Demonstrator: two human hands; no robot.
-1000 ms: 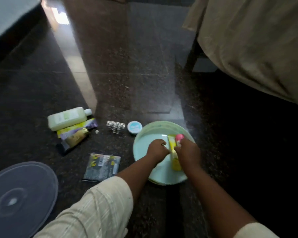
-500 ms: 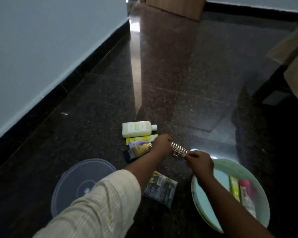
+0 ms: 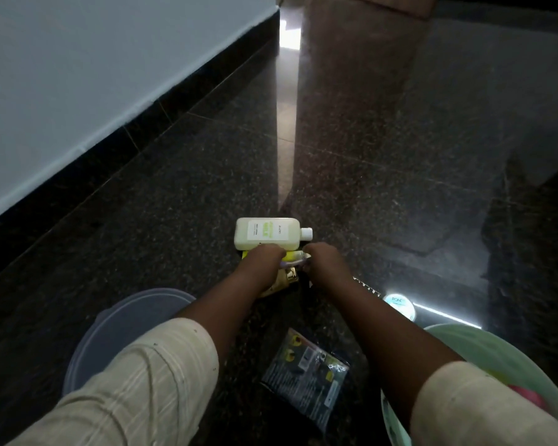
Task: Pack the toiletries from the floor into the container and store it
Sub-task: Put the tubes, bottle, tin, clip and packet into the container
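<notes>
A pale bottle with a white cap lies on the dark floor. Just in front of it my left hand and my right hand are both closed on a yellow and purple tube, one at each end. A gold-capped tube lies under my left wrist, partly hidden. The light green round container sits at the lower right with a pink item inside. A small round cream jar, a hair clip and a dark sachet lie on the floor nearby.
The container's translucent round lid lies on the floor at the lower left, partly under my left sleeve. A white wall with a black skirting runs along the left. A wooden furniture piece stands at the far end.
Both hands left the container, passed over the hair clip, and now close on the yellow and purple tube beside the bottle. The view has swung left and forward.
</notes>
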